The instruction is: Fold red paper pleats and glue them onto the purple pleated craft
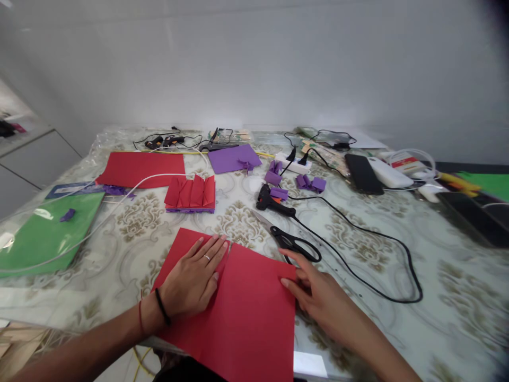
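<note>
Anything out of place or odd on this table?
Mildly: the red paper sheet under the left hand lies askew and overhangs the near edge of the table. Purple paper scraps lie scattered near the glue gun. Nothing looks spilled or damaged.

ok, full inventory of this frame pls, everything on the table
near paper sheet: 1, red, front edge, under both hands
far paper sheet: 1, red, back left
pleated paper piece: 1, red on purple, centre
purple sheet: 1, purple, back centre
small folded pieces: several, purple, around the glue gun
green sheet: 1, green, left
scissors: 1, black handles, by near sheet's far right corner
glue gun: 1, black, behind scissors, cord trailing right
power strip: 1, white, back centre
phone: 1, black, back right
table: 1, pale patterned cover
left hand: 1, flat on near sheet
right hand: 1, fingertips at near sheet's right edge
</note>
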Tool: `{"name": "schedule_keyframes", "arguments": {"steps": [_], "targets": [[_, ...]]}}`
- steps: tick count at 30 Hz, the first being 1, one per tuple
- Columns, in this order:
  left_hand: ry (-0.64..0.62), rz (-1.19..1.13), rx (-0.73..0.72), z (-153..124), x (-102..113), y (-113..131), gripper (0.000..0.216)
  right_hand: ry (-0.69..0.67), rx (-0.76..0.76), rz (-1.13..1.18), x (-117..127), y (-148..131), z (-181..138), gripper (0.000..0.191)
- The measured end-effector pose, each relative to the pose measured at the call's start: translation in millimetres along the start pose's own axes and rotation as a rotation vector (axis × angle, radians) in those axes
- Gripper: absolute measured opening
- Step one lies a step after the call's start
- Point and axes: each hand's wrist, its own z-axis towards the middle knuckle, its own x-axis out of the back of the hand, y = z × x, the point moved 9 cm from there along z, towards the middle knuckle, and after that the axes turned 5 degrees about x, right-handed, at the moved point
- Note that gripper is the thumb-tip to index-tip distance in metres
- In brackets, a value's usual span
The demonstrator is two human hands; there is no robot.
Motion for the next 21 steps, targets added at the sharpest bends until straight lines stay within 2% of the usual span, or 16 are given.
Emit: {"name": "schedule_keyframes", "arguments": {"steps": [5, 10, 16, 21], "targets": [[-0.003, 0.010, 0.007, 3.3, -3.0, -4.1, 0.073, -0.015, 0.002, 0.079, -1.1, -3.1, -6.3, 0.054], [0.059, 0.020, 0.078, 5.4, 2.8, -12.7, 0.065, 0.026, 0.057, 0.091, -0.7, -15.3, -3.0, 0.054], [0.048, 0.038, 0.052, -8.3, 5.0, -2.4, 0.067, 0.118, 0.073, 0.057, 3.4, -20.2, -2.2, 0.052], [0.045, 0.077, 0.054, -9.3, 2.8, -2.4, 0.068, 0.116, 0.068, 0.026, 2.1, -19.5, -6.0, 0.052]]}}
